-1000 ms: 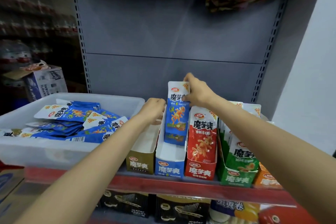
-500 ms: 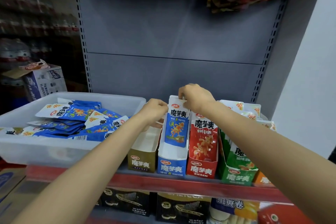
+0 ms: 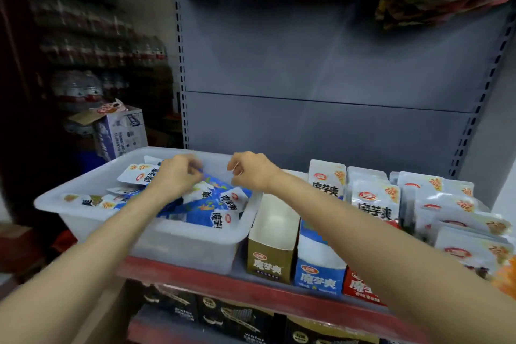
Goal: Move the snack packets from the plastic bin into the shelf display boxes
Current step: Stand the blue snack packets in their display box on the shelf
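Note:
The clear plastic bin (image 3: 184,243) sits on the left of the shelf with several blue-and-white snack packets (image 3: 212,212) lying in it. My left hand (image 3: 176,176) is down on the pile, its fingers curled at the edge of a blue packet (image 3: 213,177). My right hand (image 3: 251,173) hovers over the bin's right side, fingers loosely curled, holding nothing. Beside the bin stand the gold display box (image 3: 268,265), with nothing showing inside it, the blue display box (image 3: 318,276) with a packet (image 3: 325,180) upright in it, and the red display box (image 3: 360,286).
More upright packets (image 3: 452,204) fill the boxes at the right. The red shelf edge (image 3: 223,285) runs along the front, with dark cartons (image 3: 223,315) below. A grey back panel (image 3: 321,78) rises behind, bagged goods hang overhead, and a cardboard carton (image 3: 122,131) stands at the left.
My right hand let go of the blue packet, which now stands in the blue box, and swung left over the bin. My left hand left the gold box and dropped onto the packets.

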{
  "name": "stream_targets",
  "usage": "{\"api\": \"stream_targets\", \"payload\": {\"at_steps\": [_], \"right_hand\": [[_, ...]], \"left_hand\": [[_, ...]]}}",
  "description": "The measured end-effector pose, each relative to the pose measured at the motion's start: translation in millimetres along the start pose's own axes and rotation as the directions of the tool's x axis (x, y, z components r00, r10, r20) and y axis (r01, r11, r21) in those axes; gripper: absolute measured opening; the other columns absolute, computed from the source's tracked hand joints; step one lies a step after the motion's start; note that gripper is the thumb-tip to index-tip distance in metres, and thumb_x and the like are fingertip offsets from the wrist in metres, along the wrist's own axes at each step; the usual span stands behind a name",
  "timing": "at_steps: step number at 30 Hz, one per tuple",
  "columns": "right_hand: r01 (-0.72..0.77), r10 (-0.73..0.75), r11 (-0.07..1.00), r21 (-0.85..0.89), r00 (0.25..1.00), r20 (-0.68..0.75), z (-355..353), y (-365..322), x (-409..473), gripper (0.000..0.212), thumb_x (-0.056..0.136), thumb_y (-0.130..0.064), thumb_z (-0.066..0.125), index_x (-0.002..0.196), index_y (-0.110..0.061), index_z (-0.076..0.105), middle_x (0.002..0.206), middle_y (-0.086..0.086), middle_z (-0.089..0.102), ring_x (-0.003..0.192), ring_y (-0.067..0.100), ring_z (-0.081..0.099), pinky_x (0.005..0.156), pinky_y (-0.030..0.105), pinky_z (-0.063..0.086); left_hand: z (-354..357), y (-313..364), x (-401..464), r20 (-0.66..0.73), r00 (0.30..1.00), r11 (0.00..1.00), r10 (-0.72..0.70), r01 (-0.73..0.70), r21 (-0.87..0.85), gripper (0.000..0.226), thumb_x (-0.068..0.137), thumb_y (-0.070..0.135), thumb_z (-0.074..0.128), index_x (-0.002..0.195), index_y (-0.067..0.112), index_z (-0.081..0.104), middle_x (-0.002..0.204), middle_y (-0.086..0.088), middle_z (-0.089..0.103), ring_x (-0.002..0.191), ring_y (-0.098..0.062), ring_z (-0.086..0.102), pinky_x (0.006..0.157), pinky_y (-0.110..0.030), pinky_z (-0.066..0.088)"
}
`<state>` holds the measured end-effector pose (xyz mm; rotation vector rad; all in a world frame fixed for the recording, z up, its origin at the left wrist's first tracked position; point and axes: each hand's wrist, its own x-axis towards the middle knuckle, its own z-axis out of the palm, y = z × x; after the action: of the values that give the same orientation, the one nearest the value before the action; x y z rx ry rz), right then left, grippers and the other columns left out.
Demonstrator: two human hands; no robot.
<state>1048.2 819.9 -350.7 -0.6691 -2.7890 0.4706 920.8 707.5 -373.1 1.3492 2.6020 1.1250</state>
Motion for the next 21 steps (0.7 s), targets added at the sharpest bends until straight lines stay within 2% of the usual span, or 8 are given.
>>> {"api": "stream_targets", "payload": {"at_steps": [4, 6, 8, 12, 15, 17, 19, 21], "right_hand": [[0.098, -0.024, 0.962, -0.255, 0.960, 0.278, 32.8, -22.7, 31.2, 0.070, 0.083, -0.025, 0.070, 0.142, -0.014, 0.034, 0.142, 0.009, 0.044, 0.126, 0.027, 0.043, 0.094, 0.030, 0.038], [0.095, 0.041, 0.946, -0.310, 0.914, 0.405, 45.2, -25.4, 42.9, 0.084, 0.077, -0.032, 0.076, 0.145, -0.020, 0.028, 0.145, 0.006, 0.038, 0.128, 0.028, 0.041, 0.099, 0.035, 0.038], [0.096, 0.083, 0.930, -0.355, 0.886, 0.455, 52.6, -25.8, 51.8, 0.086, 0.072, -0.039, 0.079, 0.142, -0.025, 0.031, 0.138, 0.003, 0.042, 0.119, 0.027, 0.046, 0.096, 0.039, 0.043], [0.101, 0.052, 0.917, -0.385, 0.929, 0.368, 54.8, -22.7, 63.4, 0.067, 0.070, -0.038, 0.080, 0.125, -0.016, 0.050, 0.118, 0.003, 0.054, 0.094, 0.023, 0.050, 0.082, 0.033, 0.046], [0.088, 0.043, 0.912, -0.400, 0.950, 0.308, 55.6, -15.8, 71.5, 0.056, 0.072, -0.036, 0.079, 0.117, -0.009, 0.059, 0.115, 0.007, 0.062, 0.100, 0.025, 0.055, 0.084, 0.031, 0.046], [0.096, 0.004, 0.929, -0.357, 0.963, 0.268, 53.9, -11.0, 75.7, 0.041, 0.076, -0.030, 0.077, 0.107, -0.010, 0.061, 0.105, 0.006, 0.060, 0.098, 0.024, 0.055, 0.077, 0.028, 0.045], [0.098, -0.047, 0.960, -0.263, 0.980, 0.192, 49.9, -7.3, 75.8, 0.022, 0.079, -0.020, 0.074, 0.094, -0.013, 0.059, 0.095, 0.001, 0.052, 0.088, 0.020, 0.049, 0.065, 0.026, 0.038], [0.084, -0.065, 0.984, -0.154, 0.990, 0.124, 45.9, -3.6, 74.7, 0.013, 0.082, -0.014, 0.071, 0.092, -0.012, 0.062, 0.090, 0.001, 0.053, 0.085, 0.019, 0.050, 0.071, 0.027, 0.040]], "left_hand": [[-10.9, -40.5, 10.3, 0.201, 0.978, 0.993, -0.058, 0.035, 0.113, 0.036, 0.081, 0.021, 0.073, 0.111, 0.004, 0.064, 0.113, -0.009, 0.065, 0.104, -0.022, 0.059, 0.084, -0.024, 0.040], [-8.9, -50.5, 12.5, 0.233, 0.970, 0.990, -0.066, 0.035, 0.135, 0.034, 0.080, 0.024, 0.074, 0.109, 0.007, 0.066, 0.110, -0.004, 0.065, 0.099, -0.017, 0.058, 0.080, -0.022, 0.038], [-6.5, -55.9, 15.1, 0.233, 0.969, 0.986, -0.075, 0.038, 0.161, 0.032, 0.080, 0.027, 0.074, 0.107, 0.010, 0.067, 0.102, 0.001, 0.064, 0.093, -0.013, 0.055, 0.075, -0.022, 0.035], [-2.2, -62.2, 20.9, 0.279, 0.958, 0.990, -0.058, 0.019, 0.141, 0.034, 0.077, 0.029, 0.076, 0.107, 0.013, 0.068, 0.106, 0.000, 0.065, 0.102, -0.018, 0.059, 0.089, -0.028, 0.043], [-0.8, -64.5, 20.5, 0.327, 0.944, 0.989, -0.049, 0.000, 0.148, 0.041, 0.078, 0.036, 0.075, 0.112, 0.016, 0.066, 0.107, 0.002, 0.060, 0.102, -0.016, 0.056, 0.093, -0.029, 0.043], [-0.5, -64.5, 19.4, 0.353, 0.935, 0.988, -0.042, -0.014, 0.152, 0.037, 0.076, 0.039, 0.075, 0.104, 0.018, 0.067, 0.097, 0.002, 0.056, 0.092, -0.016, 0.053, 0.085, -0.028, 0.041], [-0.6, -62.9, 17.8, 0.331, 0.943, 0.991, -0.038, -0.007, 0.133, 0.034, 0.075, 0.036, 0.077, 0.092, 0.009, 0.066, 0.087, 0.000, 0.050, 0.084, -0.016, 0.048, 0.075, -0.028, 0.036], [-1.1, -60.7, 16.2, 0.270, 0.962, 0.995, -0.041, 0.015, 0.098, 0.029, 0.076, 0.029, 0.077, 0.076, 0.005, 0.060, 0.074, 0.000, 0.043, 0.076, -0.016, 0.044, 0.062, -0.026, 0.030]]}}
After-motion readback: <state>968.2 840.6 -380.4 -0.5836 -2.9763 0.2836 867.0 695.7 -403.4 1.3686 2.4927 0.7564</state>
